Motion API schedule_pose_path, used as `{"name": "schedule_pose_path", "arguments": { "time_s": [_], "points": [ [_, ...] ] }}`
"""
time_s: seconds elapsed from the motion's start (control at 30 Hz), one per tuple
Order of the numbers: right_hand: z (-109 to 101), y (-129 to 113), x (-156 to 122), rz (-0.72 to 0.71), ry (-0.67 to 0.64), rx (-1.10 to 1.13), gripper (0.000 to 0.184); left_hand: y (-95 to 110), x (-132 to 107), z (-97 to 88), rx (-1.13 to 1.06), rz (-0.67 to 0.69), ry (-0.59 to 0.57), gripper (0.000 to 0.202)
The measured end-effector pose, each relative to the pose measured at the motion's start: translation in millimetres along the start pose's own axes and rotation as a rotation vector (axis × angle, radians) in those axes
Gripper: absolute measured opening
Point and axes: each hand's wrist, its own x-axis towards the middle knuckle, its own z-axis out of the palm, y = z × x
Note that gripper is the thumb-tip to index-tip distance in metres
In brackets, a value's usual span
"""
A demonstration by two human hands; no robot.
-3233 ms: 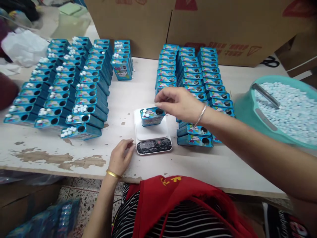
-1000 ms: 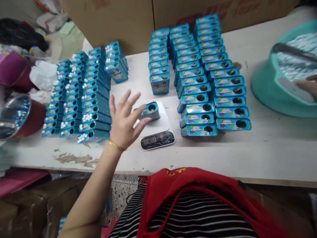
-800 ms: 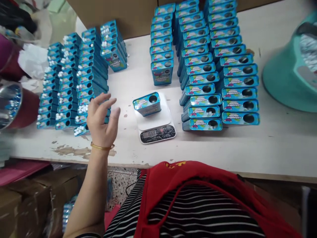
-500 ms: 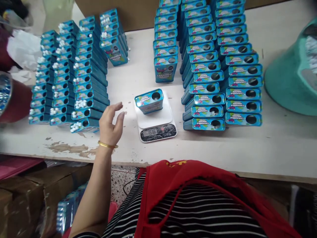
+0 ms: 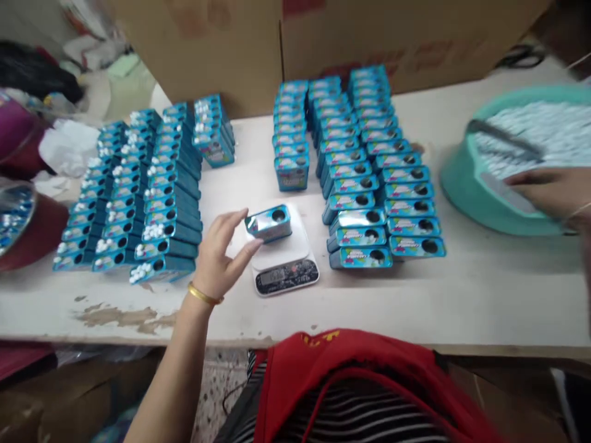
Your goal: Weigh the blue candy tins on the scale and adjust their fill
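A blue tin [image 5: 268, 223] with a round hole in its top stands on a small white scale [image 5: 282, 258]. My left hand [image 5: 220, 253], with a gold bangle on the wrist, hovers at the tin's left end with thumb and fingers spread; I cannot tell whether it touches. My right hand [image 5: 549, 189] is at the right edge of the view, over the near rim of a teal basin [image 5: 466, 197] full of small white candies. It is smeared by motion, so its fingers do not show clearly. A metal scoop [image 5: 501, 140] lies in the basin.
Rows of tins with candies on their tops [image 5: 133, 191] fill the table's left side. Rows of tins without candies on top [image 5: 364, 166] stand right of the scale. Cardboard boxes [image 5: 277, 43] wall the back. A red bowl with a shiny lid [image 5: 18, 227] sits far left.
My left hand has moved right, from the table beside the scale up to the tin's left end. My right hand has come back into view at the basin. The camera has tilted.
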Motion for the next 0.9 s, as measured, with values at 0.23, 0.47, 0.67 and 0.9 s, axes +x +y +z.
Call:
{"name": "schedule_pose_path", "arguments": {
  "time_s": [0.23, 0.47, 0.67, 0.9],
  "points": [
    [8.6, -3.3, 15.9, 0.372, 0.201, -0.034, 0.009, -3.7, -7.6, -2.8, 0.023, -0.049, 0.11, 0.041],
    [30.3, -95.4, -32.8, -0.184, 0.612, 0.069, 0.017, -12.5, -33.9, -1.4, -0.021, -0.159, 0.189, 0.035],
    [99.1, -245.5, -125.0, -0.719, -0.017, 0.482, 0.014, -1.2, -37.7, 5.1, -0.088, -0.16, 0.176, 0.034],
    [138.7, -267.5, -152.4, -0.864, -0.099, 0.38, 0.026, 6.8, -26.9, 11.9, -0.08, -0.087, 0.149, 0.045]
  ]
}}
